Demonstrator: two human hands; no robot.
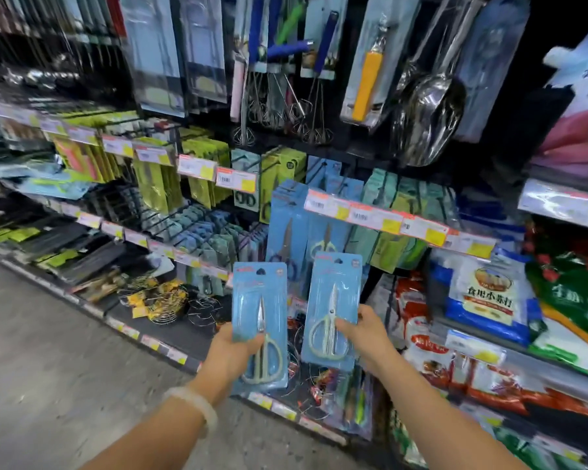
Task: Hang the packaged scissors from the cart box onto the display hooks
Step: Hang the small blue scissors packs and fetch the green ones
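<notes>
Here the left hand (233, 349) grips one scissors pack (259, 325) by its lower part, the right hand (365, 334) pinches a second pack (333, 308) likewise, leaving hang holes free, likely for the blue scissor row (299, 228) just beyond

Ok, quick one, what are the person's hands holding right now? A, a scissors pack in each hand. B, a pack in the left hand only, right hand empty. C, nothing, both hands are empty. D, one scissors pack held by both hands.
A: the left hand grips the left scissors pack by its lower part, and the right hand pinches the right scissors pack at its side edge, both held up before the display hooks.
</notes>
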